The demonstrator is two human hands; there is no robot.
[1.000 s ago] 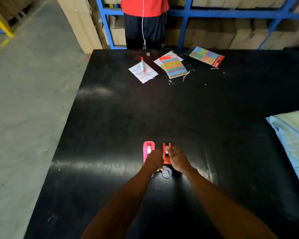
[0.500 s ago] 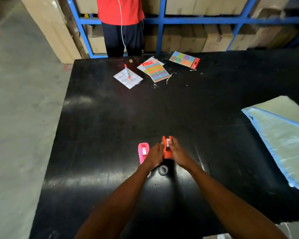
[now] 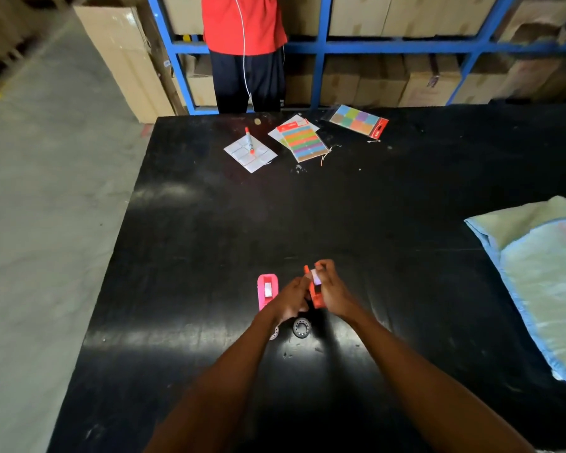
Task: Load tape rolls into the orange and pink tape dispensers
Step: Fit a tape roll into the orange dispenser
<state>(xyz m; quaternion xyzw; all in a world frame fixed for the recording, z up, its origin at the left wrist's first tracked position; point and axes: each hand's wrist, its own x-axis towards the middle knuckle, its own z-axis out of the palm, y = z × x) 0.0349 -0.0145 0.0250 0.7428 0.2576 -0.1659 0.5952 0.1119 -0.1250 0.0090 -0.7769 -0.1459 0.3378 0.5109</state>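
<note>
Two bare forearms enter from six o'clock, sleeveless as far as visible. The left hand (image 3: 291, 297) and right hand (image 3: 335, 294) wear no gloves, rings or watch.

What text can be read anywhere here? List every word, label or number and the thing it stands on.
None can be read.
Red header of the striped sticky-note pack: light print, too blurred.
Red header of the coloured-squares pack: no legible print.
Cardboard boxes on the blue rack: a dark label, too small.
Orange dispenser and pink dispenser: no lettering shows.
</note>
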